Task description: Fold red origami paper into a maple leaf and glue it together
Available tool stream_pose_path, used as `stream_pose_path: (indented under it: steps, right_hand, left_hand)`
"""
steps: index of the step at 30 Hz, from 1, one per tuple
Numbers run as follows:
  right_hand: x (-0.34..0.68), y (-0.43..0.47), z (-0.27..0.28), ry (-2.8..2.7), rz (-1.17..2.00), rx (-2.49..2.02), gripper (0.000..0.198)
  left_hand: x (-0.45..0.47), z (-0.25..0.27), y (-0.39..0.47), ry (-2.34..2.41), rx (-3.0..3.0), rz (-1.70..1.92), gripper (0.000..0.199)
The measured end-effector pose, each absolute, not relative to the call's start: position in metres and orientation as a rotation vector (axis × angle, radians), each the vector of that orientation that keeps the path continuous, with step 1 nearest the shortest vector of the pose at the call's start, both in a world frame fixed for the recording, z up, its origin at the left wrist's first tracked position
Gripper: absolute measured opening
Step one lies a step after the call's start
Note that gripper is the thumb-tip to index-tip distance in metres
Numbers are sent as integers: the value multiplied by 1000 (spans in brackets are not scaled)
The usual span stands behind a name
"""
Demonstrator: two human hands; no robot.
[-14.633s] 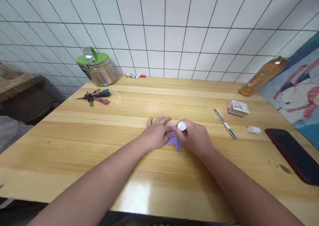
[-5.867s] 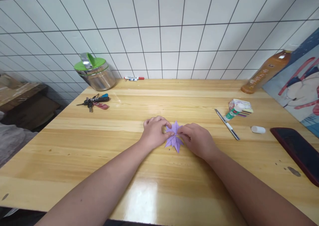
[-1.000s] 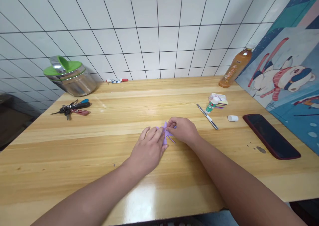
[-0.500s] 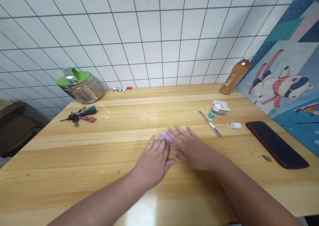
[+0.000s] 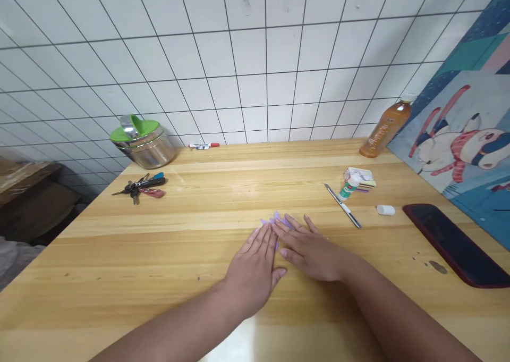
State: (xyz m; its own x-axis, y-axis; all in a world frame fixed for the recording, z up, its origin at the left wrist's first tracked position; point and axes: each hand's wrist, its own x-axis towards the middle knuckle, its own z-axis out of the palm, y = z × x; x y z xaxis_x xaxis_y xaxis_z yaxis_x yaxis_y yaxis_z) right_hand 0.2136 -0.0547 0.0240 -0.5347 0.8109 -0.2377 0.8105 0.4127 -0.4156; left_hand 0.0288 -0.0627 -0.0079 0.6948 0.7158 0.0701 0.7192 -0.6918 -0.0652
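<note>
Purple folded paper (image 5: 278,220) lies on the desk (image 5: 159,255), mostly covered by both hands, only its points showing past the fingertips. Beyond the right hand (image 5: 311,247), well apart: a craft knife (image 5: 342,206), glue tube (image 5: 349,187) against a paper pad (image 5: 364,174), white cap (image 5: 385,210), dark phone (image 5: 454,243), amber bottle (image 5: 384,127); far off the left hand (image 5: 255,266), keys (image 5: 139,185), a green-lidded steel pot (image 5: 142,141), a marker (image 5: 204,145). Both grips are spread flat, fingers extended and side by side, palms pressing down on the paper, clamped on nothing, forearms converging from the near edge.
</note>
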Motion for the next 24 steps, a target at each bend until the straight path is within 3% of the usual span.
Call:
stream_pose_path:
  steps: [22, 24]
  right_hand:
    - [225, -59, 16, -2542, 348, -1674, 74]
    - [231, -55, 26, -2450, 290, -1683, 65]
  left_hand:
    - [22, -3, -64, -1217, -2849, -199, 67]
    - [22, -4, -64, -1225, -2839, -206, 68]
